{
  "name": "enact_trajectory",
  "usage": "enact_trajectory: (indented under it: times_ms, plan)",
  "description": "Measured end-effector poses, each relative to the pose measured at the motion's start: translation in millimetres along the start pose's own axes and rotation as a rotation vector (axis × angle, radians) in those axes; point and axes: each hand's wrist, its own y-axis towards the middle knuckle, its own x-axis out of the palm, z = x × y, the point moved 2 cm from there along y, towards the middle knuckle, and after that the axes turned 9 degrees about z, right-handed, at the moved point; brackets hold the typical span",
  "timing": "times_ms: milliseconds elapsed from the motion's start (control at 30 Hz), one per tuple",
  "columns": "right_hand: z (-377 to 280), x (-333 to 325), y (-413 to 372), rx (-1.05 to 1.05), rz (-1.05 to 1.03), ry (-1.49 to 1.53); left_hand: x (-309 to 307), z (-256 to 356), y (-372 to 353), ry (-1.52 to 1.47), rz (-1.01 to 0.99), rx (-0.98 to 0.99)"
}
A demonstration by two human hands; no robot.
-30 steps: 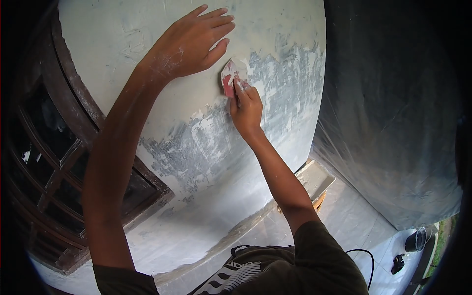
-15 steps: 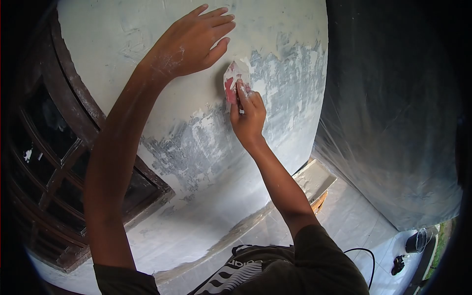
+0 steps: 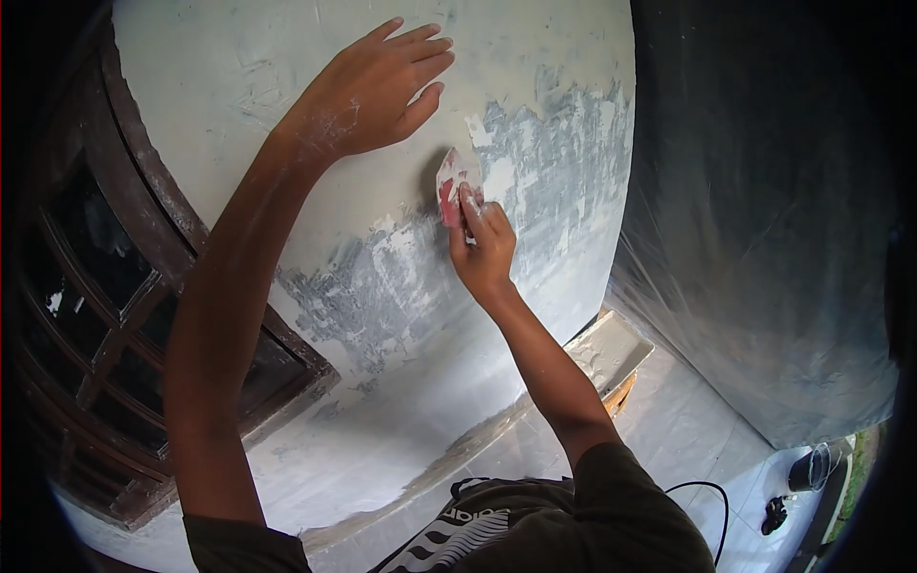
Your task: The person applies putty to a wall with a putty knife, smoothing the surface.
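Observation:
My right hand [image 3: 487,244] grips a red putty scraper [image 3: 449,196] smeared with white filler, its index finger stretched along the back. The scraper lies against the wall [image 3: 334,205], at the border between the smooth cream coat above and the patchy grey surface [image 3: 544,143] below and to the right. Higher up and to the left, my left hand [image 3: 387,91] is held at the wall, fingers apart and nothing in them. White dust marks its wrist.
A dark wooden window frame [image 3: 134,329] with glass panes borders the wall on the left. Below right stands a long tray [image 3: 611,353] of white filler. Plastic sheeting [image 3: 755,286] hangs at the right. On the tiled floor are a black bucket [image 3: 810,470] and a small black object [image 3: 775,516].
My right hand and the scraper have slid a short way down the wall. The left hand has shifted very slightly down and keeps its pose.

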Motion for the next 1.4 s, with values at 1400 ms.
enact_trajectory:
  times_ms: [1400]
  plan:
    - [-63.8, 6.2, -76.5, 0.011, -0.233, 0.03, 0.6, 13.4, 2.8, -0.021, -0.002, 0.001]
